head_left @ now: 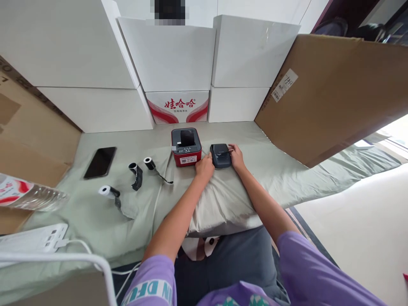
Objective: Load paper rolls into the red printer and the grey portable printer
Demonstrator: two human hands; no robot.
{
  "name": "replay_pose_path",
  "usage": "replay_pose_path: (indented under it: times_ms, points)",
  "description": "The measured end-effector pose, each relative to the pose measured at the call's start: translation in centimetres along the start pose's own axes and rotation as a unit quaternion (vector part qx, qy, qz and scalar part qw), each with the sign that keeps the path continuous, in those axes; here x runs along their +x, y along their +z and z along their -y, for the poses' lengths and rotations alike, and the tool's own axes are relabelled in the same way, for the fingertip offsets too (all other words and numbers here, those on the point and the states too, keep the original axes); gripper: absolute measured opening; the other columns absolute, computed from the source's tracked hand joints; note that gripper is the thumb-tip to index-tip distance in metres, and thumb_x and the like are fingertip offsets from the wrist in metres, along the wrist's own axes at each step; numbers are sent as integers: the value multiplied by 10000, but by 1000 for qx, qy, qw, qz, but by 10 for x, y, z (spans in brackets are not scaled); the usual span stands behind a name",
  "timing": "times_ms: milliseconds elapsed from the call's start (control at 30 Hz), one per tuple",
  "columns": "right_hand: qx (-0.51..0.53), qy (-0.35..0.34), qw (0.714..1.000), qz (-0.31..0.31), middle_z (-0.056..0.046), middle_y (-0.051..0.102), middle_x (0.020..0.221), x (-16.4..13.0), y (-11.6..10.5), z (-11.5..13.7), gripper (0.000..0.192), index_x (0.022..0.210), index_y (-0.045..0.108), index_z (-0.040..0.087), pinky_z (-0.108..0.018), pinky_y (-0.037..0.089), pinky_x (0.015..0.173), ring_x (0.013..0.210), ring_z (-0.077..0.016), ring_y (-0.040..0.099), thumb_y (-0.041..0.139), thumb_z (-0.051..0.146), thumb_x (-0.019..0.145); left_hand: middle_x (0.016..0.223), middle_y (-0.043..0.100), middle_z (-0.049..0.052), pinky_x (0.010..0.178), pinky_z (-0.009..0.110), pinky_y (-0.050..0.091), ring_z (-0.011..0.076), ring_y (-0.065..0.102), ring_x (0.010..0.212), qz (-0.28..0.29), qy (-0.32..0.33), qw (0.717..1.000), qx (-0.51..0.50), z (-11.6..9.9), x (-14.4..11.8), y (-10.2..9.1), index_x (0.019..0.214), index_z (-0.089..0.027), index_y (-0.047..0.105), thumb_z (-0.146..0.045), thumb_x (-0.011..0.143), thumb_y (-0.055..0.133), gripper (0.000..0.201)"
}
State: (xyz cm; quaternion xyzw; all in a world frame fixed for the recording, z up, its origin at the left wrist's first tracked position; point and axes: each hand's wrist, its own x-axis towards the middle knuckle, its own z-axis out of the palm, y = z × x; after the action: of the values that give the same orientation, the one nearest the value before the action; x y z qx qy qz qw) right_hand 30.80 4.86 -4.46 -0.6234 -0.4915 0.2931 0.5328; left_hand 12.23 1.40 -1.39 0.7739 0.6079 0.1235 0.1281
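Observation:
A small dark portable printer (221, 156) lies on the cloth between my two hands. My left hand (205, 166) is closed with its fingertips against the printer's left side. On the opposite side, my right hand (236, 157) has its fingers curled around the edge, so both hands grip it. Close to my left hand stands a larger red and black label printer (186, 147), with a white sticker on its front. Three small rolls with loose strips lie further left: one black and white roll (149, 163), a second roll (133, 167) and a third roll (106, 191).
A black phone (100, 162) lies at the left. A water bottle (35, 195) and a white power strip (35, 240) are at the left edge. White boxes (165, 59) line the back. A big cardboard box (334, 93) leans in from the right.

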Motion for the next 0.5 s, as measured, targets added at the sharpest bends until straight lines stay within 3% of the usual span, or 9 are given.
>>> replay_pose_path:
  times_ms: [267,500]
  points:
    - [-6,-62,998,28,-125,721,1277,-4,1,2,487,1210,628,200,-481,439,1137,1215,-276,643,508,488,835,1344,685,154,903,367,568,269,721,1082,-7,-10,999,-36,1,-5,-1,1588,-168,423,-174,988,358,604]
    - [-32,-88,996,4,-146,737,1220,-2,3,-1,591,1207,639,196,-472,471,1085,1161,-289,667,463,666,894,1403,671,75,964,305,531,232,665,1210,-22,-10,992,-122,6,-4,3,1552,-233,487,-215,1008,364,558]
